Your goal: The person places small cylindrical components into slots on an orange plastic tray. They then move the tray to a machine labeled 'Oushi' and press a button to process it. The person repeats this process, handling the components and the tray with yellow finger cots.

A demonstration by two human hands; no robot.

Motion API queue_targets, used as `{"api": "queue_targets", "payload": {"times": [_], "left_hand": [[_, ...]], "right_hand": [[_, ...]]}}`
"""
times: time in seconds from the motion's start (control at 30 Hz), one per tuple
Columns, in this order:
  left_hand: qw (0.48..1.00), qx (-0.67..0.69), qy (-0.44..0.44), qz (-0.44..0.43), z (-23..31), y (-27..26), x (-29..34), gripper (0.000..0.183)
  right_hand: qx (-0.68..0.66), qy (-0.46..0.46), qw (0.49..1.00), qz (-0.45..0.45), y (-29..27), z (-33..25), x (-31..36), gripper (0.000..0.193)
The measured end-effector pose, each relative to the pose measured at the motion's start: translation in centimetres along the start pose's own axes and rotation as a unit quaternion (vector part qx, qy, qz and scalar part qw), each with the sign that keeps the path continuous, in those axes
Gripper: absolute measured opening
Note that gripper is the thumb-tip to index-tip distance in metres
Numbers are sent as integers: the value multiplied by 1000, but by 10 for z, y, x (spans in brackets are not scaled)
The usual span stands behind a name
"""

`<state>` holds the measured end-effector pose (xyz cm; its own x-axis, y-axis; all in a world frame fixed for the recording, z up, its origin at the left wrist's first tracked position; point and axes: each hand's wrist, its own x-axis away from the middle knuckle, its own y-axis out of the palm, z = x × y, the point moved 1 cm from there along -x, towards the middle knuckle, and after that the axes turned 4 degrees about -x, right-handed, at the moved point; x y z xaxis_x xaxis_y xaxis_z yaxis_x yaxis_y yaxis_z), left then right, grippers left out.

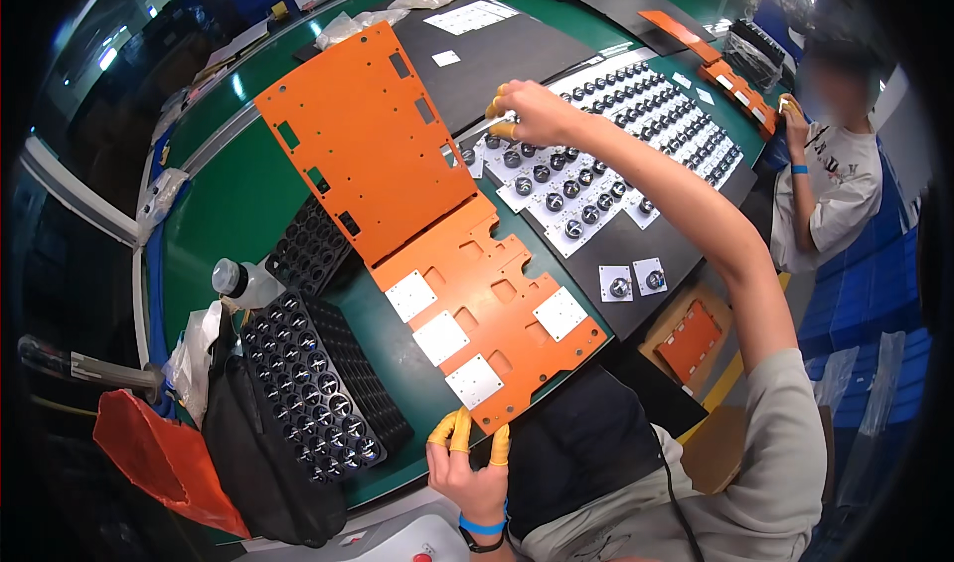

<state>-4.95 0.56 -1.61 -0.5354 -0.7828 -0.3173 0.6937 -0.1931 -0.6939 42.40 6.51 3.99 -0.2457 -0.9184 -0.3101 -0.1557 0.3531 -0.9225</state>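
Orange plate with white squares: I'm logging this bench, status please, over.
Left hand at corner of near orange plate. Right hand pinching slim pale item beside domed white boards. Four white squares on plate. Black tray close on its left.

Workshop, assembly type, as a long green counter [214,226], orange plates [368,145], black celled trays [370,368] and lens-topped white boards [554,202] showed.

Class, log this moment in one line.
left hand: at orange plate | right hand: holds slim tool near white boards | on plate: white squares
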Motion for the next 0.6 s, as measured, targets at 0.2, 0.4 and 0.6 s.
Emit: {"api": "queue_targets", "payload": {"times": [0.2,0.4,0.6], "left_hand": [[1000,0,-4,-4,2,-2,0,49],[1000,2,0,2,2,-1,-1,49],[1000,-1,-1,-2,2,-1,0,48]], "right_hand": [[49,-30,997,-52,8,-10,-4,27],[85,-9,996,-4,3,5,4,20],[82,32,996,-25,4,9,7,21]]}}
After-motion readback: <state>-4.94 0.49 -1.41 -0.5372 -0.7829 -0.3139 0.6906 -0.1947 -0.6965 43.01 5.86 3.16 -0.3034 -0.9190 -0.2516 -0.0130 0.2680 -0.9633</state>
